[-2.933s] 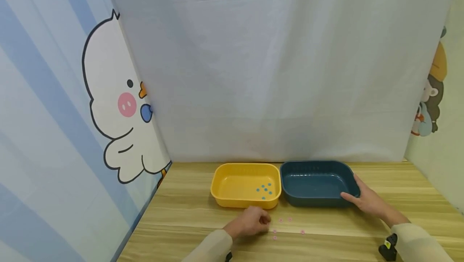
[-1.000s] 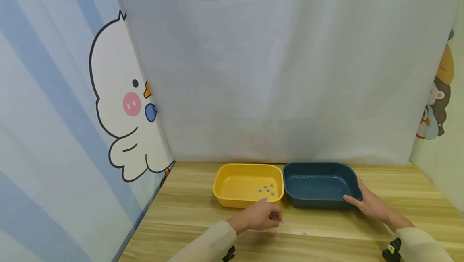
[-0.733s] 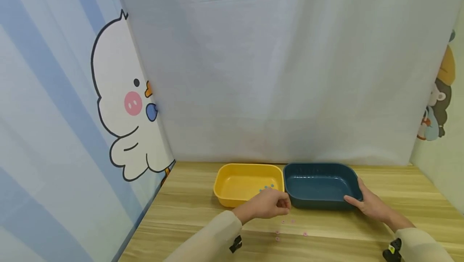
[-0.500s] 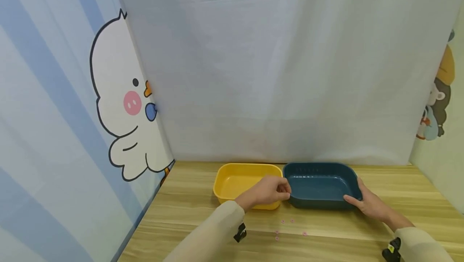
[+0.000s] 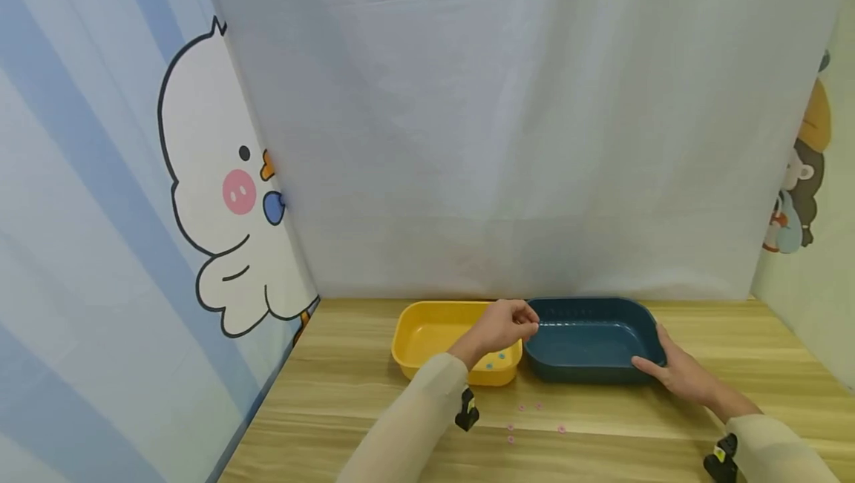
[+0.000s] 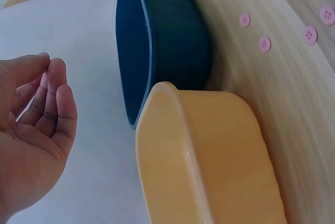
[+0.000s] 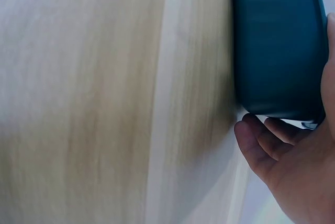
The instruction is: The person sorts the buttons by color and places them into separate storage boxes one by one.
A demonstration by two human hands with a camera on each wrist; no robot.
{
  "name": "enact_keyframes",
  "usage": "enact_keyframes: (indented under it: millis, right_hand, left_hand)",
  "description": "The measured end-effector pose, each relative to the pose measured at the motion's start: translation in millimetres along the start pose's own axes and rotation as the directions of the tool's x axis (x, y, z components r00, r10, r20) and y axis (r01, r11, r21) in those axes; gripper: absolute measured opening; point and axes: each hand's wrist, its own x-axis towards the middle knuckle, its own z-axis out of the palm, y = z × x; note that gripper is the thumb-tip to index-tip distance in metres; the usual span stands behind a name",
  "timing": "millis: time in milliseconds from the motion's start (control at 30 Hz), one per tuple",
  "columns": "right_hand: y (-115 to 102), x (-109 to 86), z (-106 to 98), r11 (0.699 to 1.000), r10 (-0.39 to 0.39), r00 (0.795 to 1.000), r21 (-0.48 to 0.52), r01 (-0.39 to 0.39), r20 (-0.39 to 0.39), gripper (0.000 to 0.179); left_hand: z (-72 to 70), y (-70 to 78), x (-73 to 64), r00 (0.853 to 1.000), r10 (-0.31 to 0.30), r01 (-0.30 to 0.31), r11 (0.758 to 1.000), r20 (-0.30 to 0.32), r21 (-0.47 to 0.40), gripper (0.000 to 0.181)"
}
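My left hand (image 5: 502, 326) is raised over the right end of the yellow plastic basin (image 5: 427, 303), by the dark blue basin's left rim. In the left wrist view, its thumb and index fingertips (image 6: 47, 59) meet, with nothing clearly visible between them; the other fingers curl loosely. My right hand (image 5: 688, 375) grips the right end of the dark blue basin (image 5: 588, 375), thumb at the front corner, fingers along the outer side. Small blue buttons (image 5: 502, 355) lie in the yellow basin, partly hidden by my left hand. Several pink buttons (image 6: 265, 44) lie on the table before the basins.
The two basins stand side by side on a wood-grain table (image 5: 334, 372). Behind them hangs a pale grey curtain (image 5: 467, 134). Striped fabric with a cartoon duck (image 5: 227, 194) flanks the left side. Dark cameras (image 5: 467, 410) are strapped to both wrists.
My left hand has risen from the table beside the pink buttons, moving away from me and right, over the yellow basin towards the dark blue one. My right hand stays on the dark blue basin.
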Motion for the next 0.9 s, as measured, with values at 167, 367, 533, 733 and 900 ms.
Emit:
enact_keyframes:
  millis: [167,367,533,733,900]
  right_hand:
    - [0,1.7,-1,1.0,-0.005,1.0,0.009,0.005,0.003,0.1]
    - [1,2.2,-1,1.0,0.004,1.0,0.011,-0.004,0.006,0.1]
    - [2,0.7,0,1.0,0.006,1.0,0.008,-0.006,0.0,0.1]
    - [3,1.8,0,1.0,0.004,1.0,0.006,-0.004,0.001,0.1]
    - [4,2.0,1,1.0,-0.002,1.0,0.009,0.002,-0.012,0.1]
  left_hand:
    - [8.0,-4.1,9.2,0.998,-0.038,0.037,0.999,-0.043,-0.012,0.012]
    - [19.2,-12.3,15.8,0.993,-0.083,0.081,0.996,-0.088,-0.03,0.004]
    - [27.2,-17.5,18.1,0.987,-0.115,0.107,0.991,-0.109,-0.076,0.004]
    - [33.1,-19.2,23.8,0.981,-0.144,0.133,0.987,-0.132,-0.092,0.005]
    - [38.6,-22.4,31.8,0.972,-0.177,0.161,0.98,-0.156,-0.113,0.005]
